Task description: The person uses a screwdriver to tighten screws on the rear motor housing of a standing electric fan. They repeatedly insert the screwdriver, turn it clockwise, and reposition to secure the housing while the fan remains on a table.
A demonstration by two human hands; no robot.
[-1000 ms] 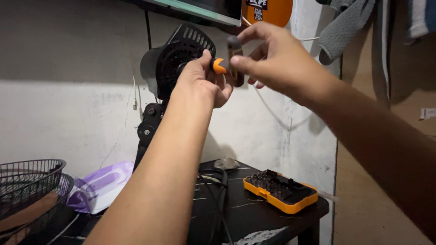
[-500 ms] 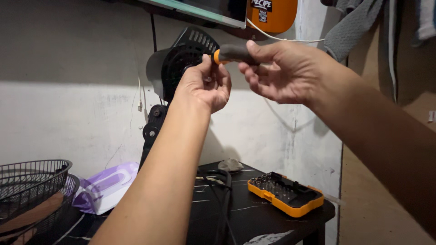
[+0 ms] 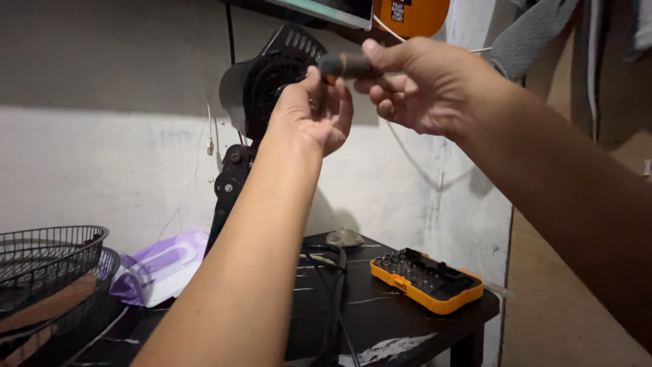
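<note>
Head view, item list.

Right hand (image 3: 428, 88): raised before the wall, its grip pinching a screwdriver handle (image 3: 346, 65), dark with an orange collar, held level. A second ago the handle stood nearly upright in this grip; it now lies horizontal, its working end turned toward the left hand.

Left hand (image 3: 314, 115): grip pressed together at the orange end of the handle, fingertips touching it; whether a bit sits between them cannot be told. Since a second ago this hand has stayed at that orange end while both hands rose.

Fan motor housing (image 3: 268, 81): black, vented, just behind the left grip on a black stand (image 3: 227, 187); the grille is off. The hands are near it, not touching.

Bit case (image 3: 426, 278): orange, open, well below the right grip on the black desk (image 3: 380, 312).

Cable (image 3: 333, 285): black, lying on the desk below the left grip.

Wipes pack (image 3: 159, 268): purple and white, low to the left.

Wire basket (image 3: 47, 261): far left, below.
</note>
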